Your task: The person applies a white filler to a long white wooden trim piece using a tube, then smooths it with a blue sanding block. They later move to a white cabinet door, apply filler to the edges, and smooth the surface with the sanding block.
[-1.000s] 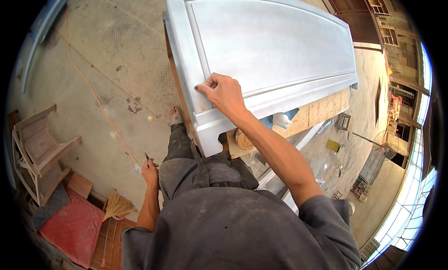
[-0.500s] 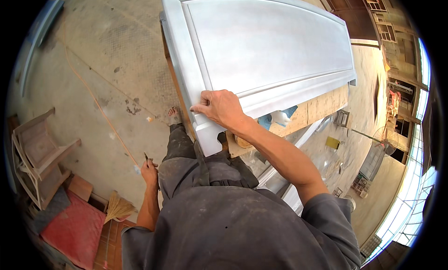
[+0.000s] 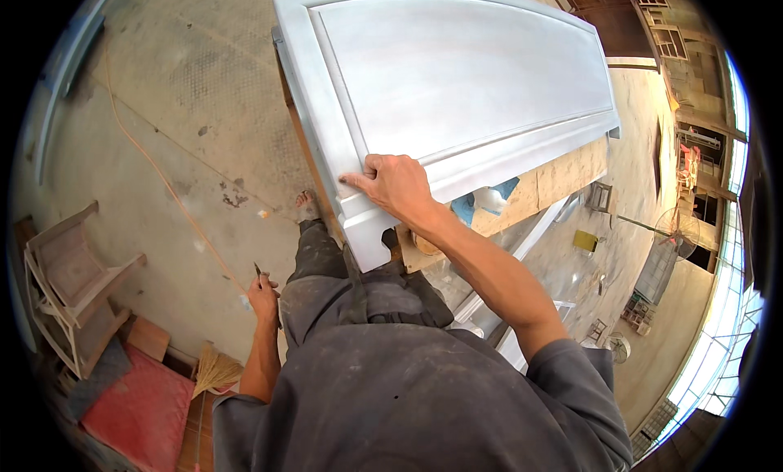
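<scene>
– Looks like what?
– Looks like a furniture workshop.
– Judging by what?
– Has a panel (image 3: 465, 72) on a bench (image 3: 563, 177), a chair (image 3: 77, 264), wooden frames (image 3: 669, 41), a broom (image 3: 217, 369), a stained floor (image 3: 204, 89).

Smooth, softly sheened white framed panel (image 3: 473, 72); matt, bare-looking tan wooden board (image 3: 571, 170)
The pale angular wooden chair (image 3: 77, 268) looks unvarnished, the yellow fan-shaped straw broom (image 3: 216, 368) rough, the dark grey cloth shirt (image 3: 400, 399) matt and dusty.

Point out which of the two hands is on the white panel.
The right hand, on the white panel; the left hand is apart from it, holding a slim dark object.
</scene>
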Demonstrator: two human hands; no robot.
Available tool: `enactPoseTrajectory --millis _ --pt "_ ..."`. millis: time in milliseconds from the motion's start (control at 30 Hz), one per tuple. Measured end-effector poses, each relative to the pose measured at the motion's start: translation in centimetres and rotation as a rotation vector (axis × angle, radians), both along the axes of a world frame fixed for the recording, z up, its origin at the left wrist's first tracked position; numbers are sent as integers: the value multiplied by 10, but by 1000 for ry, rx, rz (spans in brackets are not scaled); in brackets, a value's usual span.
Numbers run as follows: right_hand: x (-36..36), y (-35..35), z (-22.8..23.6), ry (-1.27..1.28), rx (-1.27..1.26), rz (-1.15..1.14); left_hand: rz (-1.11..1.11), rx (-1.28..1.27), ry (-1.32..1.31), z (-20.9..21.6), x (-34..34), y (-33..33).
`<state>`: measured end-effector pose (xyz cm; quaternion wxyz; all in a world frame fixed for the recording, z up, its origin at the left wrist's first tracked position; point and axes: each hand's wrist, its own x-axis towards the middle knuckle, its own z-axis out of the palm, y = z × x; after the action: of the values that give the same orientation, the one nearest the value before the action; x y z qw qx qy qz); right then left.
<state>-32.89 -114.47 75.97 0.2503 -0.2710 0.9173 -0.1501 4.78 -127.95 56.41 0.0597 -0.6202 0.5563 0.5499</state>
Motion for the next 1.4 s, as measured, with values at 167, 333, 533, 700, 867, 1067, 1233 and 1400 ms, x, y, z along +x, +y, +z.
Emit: enactPoseTrajectory --millis 167,333,533,700,867,1067,1233,1400 --pt "10 31 16 54 -183 43 0 -7 37 12 -16 -14" --pt "58 96 35 -20 -443 -185 -93 -27 180 49 -76 -29" --pt "116 240 6 219 -437 -524 -164 -133 407 120 -195 0" --pt "70 297 7 395 -332 -693 -258 -332 416 109 -212 47" --pt "18 296 -4 246 -402 -579 -246 -368 337 111 -214 82" --pt "-1 281 -41 240 -424 -311 -215 -591 209 120 -223 92" --pt "-20 296 -44 60 -510 -332 -122 -637 216 121 -227 103" --pt "-75 274 12 -367 -615 -101 -25 -622 235 127 -231 111"
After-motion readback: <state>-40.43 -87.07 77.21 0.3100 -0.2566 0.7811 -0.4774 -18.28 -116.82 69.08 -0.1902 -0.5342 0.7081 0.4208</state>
